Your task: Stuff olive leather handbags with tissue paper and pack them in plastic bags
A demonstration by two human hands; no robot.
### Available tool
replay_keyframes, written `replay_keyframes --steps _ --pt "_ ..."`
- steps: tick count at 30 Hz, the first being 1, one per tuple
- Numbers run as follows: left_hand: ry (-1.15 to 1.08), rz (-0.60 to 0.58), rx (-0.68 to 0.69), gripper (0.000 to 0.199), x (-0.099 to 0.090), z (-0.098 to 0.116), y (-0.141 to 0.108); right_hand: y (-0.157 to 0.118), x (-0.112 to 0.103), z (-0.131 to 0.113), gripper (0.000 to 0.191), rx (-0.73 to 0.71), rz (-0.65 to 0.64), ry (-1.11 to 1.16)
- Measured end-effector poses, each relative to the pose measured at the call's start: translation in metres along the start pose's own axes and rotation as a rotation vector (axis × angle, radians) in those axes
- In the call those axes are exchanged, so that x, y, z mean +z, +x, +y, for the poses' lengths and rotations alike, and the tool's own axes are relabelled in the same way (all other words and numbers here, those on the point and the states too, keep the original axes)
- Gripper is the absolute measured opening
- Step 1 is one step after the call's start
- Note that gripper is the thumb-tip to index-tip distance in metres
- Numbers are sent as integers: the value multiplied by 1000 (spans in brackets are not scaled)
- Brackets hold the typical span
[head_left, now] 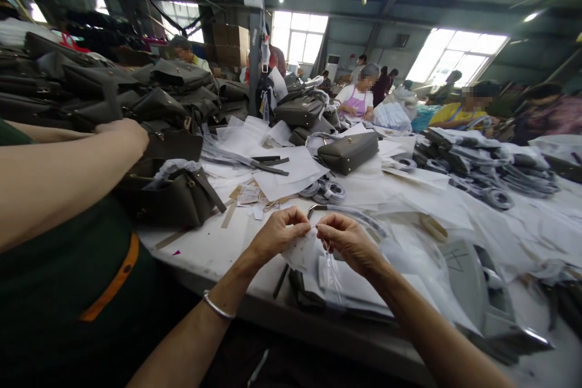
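Observation:
Over the table's near edge, my left hand [282,233] and my right hand [344,241] meet fingertip to fingertip, both closed in a pinch. From my left fingers hangs a thin white piece [300,253], paper or plastic; I cannot tell which. Below my right fingers hangs a piece of clear plastic [332,279]. Whatever thin part lies between the fingertips is too small to make out. Under my hands lies a dark handbag [304,296], partly covered by white sheets. Just behind them, a plastic-wrapped handle [357,214] curves across the table.
At left, a co-worker's arm [68,179] reaches toward piled dark handbags [159,103]. An open handbag [175,197] stands nearby; another handbag [349,153] lies farther back. Coiled wrapped straps [328,189] and paper scraps [250,196] lie mid-table. At right is a grey tape dispenser [475,285].

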State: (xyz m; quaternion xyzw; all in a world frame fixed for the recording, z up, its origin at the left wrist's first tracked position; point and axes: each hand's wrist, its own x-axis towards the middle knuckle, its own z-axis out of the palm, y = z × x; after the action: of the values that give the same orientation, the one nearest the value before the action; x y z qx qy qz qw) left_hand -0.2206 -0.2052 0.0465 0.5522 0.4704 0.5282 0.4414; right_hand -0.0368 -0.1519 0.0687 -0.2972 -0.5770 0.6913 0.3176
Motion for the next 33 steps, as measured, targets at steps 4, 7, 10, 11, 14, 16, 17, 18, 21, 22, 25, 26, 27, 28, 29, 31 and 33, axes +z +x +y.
replay_keyframes --steps 4,7,10,11,14,16,17,18,21,22,25,26,27,28,29,31,33 --pt "14 34 54 20 3 6 -2 -5 1 -2 31 107 -42 52" --pt "139 58 148 15 5 14 -3 -8 0 -4 34 206 -83 108" --pt "243 71 207 11 7 17 -4 -11 -4 -3 32 261 -147 214" --pt "279 72 226 10 8 17 -4 -12 -5 -2 30 262 -176 262" --pt "337 44 259 9 8 11 -4 -19 -8 4 26 285 -320 352" --pt "296 25 234 10 5 5 -1 -27 -9 8 27 335 -429 320" --pt "266 29 211 11 3 1 0 -30 -9 8 29 350 -455 278" --pt "240 41 186 12 1 -2 2 -34 -10 6 31 348 -443 222" --pt "187 87 109 14 -3 -11 8 -42 -14 -3 32 209 -217 -56" --pt "168 89 83 15 -3 -13 9 -42 -16 -8 31 116 -110 -168" --pt "77 -9 -26 20 6 -12 11 -38 -22 -18 27 -127 108 -344" --pt "30 -73 -64 21 10 -11 12 -35 -23 -20 27 -162 135 -299" --pt "-24 -139 -86 22 13 -10 13 -32 -24 -23 28 -175 147 -212" --pt "-79 -191 -84 23 15 -10 14 -28 -25 -25 30 -175 154 -105" --pt "-126 -212 -63 25 15 -11 17 -24 -26 -29 31 -176 167 0" --pt "-153 -145 -12 33 11 -20 26 -14 -31 -40 33 -175 208 124" --pt "-73 12 -40 37 2 -35 38 -3 -40 -52 31 -163 257 116"
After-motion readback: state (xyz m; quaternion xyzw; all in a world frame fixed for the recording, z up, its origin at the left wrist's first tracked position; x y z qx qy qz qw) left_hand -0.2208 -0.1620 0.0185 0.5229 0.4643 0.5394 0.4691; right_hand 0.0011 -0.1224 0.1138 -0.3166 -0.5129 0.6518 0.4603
